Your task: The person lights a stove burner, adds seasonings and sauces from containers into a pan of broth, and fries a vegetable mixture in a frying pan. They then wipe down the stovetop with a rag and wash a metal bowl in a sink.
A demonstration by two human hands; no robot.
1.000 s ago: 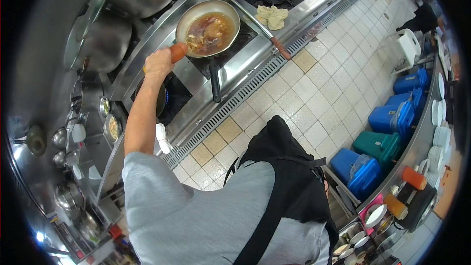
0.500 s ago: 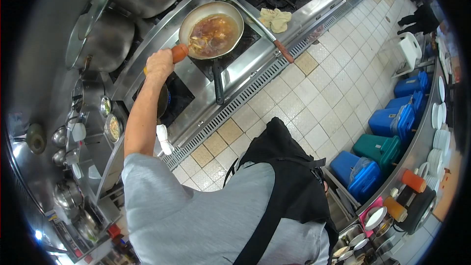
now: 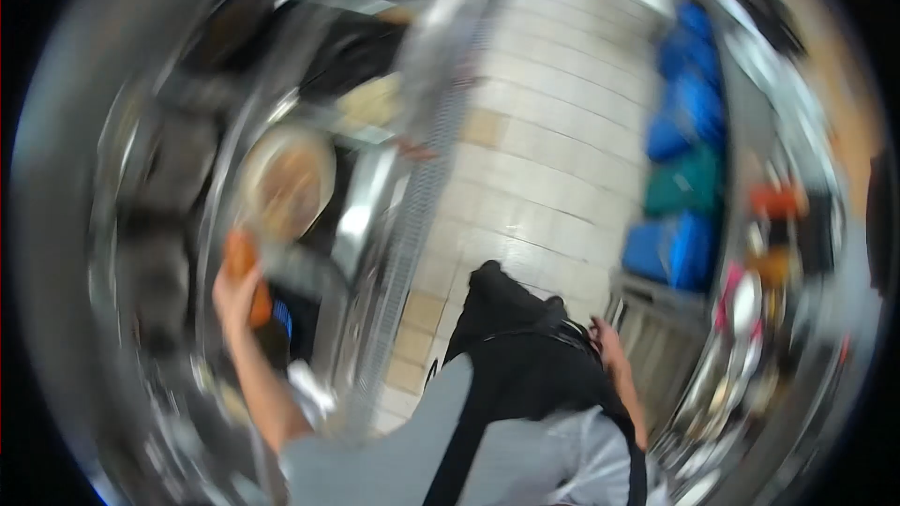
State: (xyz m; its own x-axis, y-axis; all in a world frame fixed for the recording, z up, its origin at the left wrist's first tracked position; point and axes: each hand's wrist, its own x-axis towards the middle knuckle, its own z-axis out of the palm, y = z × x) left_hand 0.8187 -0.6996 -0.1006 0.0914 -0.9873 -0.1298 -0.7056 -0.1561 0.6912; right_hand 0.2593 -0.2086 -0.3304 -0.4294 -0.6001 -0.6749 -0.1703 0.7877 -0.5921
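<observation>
Orange bottle (image 3: 241, 256), blurred by motion, is grasped in the left hand (image 3: 232, 298). Just beyond the grip, a round pan (image 3: 325, 157) holds brownish food. The right hand (image 3: 606, 334) is beside the black apron (image 3: 530, 365), its grip too blurred to tell.

the left hand (image 3: 233, 300) grips an orange bottle (image 3: 241, 251) near a pan (image 3: 253, 167) of food (image 3: 289, 189).
</observation>
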